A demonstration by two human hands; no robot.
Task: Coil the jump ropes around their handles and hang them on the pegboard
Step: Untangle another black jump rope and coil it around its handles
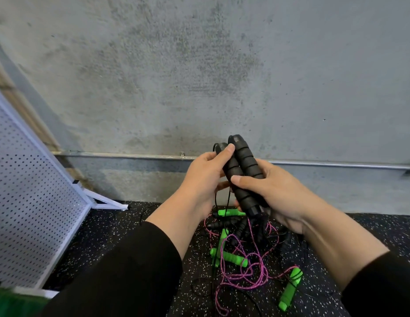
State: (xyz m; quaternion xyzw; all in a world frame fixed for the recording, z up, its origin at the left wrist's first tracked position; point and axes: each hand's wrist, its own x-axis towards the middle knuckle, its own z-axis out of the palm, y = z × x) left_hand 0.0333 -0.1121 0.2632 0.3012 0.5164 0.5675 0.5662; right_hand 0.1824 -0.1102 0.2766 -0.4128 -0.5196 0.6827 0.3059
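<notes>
A: You've got both hands up in front of the grey concrete wall (199, 65), and between them sit two black ribbed foam jump-rope handles (244, 172), pressed side by side and tilted slightly, tops leaning left.

B: Your right hand (275, 193) is wrapped around the lower part of that pair, thumb laid across the front, fingers curled behind. That's a firm grasp on the handles.

A: And your left hand (204, 177) is closed on them higher up, thumb tip resting near the top of the left handle. A thin black cord (227, 202) hangs from that hand, straight down between your wrists towards the floor.

B: Look below your hands: on the black speckled rubber floor (108, 236) lies a tangled heap. Bright green plastic handles (231, 257) are scattered through it, one near the wall, a couple crossed in the middle, another near you on the right.

A: A pink braided rope (252, 271) loops all through that pile, and more black foam handles (224, 223) lie in the far part of it, partly hidden by your right hand.

B: Off on the left stands the white perforated metal pegboard (28, 191), leaning in its white frame, well apart from the heap. I can't see anything hung on the part in view.

A: Your black sleeves (121, 271) fill the near edge.
</notes>
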